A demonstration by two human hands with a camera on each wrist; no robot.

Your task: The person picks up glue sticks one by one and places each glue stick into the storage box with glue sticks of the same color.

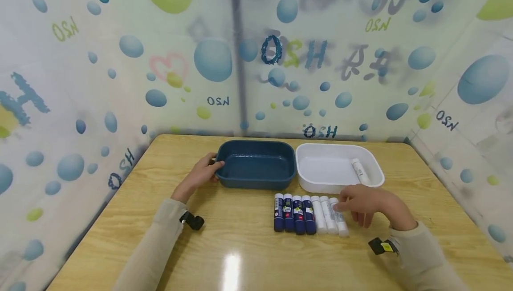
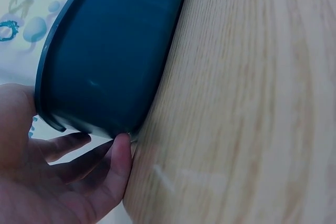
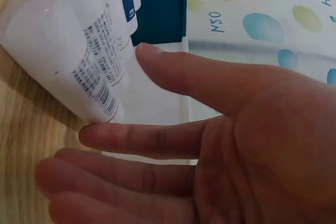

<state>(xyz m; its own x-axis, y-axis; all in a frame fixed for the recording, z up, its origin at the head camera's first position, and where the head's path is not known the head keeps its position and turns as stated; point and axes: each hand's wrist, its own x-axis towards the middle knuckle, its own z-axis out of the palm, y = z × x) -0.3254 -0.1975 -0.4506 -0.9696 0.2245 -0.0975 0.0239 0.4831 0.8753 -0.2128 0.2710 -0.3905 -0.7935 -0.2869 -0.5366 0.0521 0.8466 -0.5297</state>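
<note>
At the left end of the dark blue tray (image 1: 256,183), my left hand (image 1: 203,171) grips the rim, thumb over the edge and fingers against the outer wall (image 2: 115,66). My right hand (image 1: 366,202) hovers at the right end of a row of glue sticks, fingers extended and apart. Its index fingertip is right at the end of the outermost white glue stick (image 3: 68,61), and nothing lies between thumb and fingers. White glue sticks (image 1: 318,215) lie beside several navy ones (image 1: 298,215), side by side.
A white tray (image 1: 320,186) stands right of the blue one, near the table's back edge. One white glue stick (image 1: 360,171) leans inside it at the right. Patterned curtains (image 1: 248,82) hang behind the wooden table (image 1: 232,237) and at both sides.
</note>
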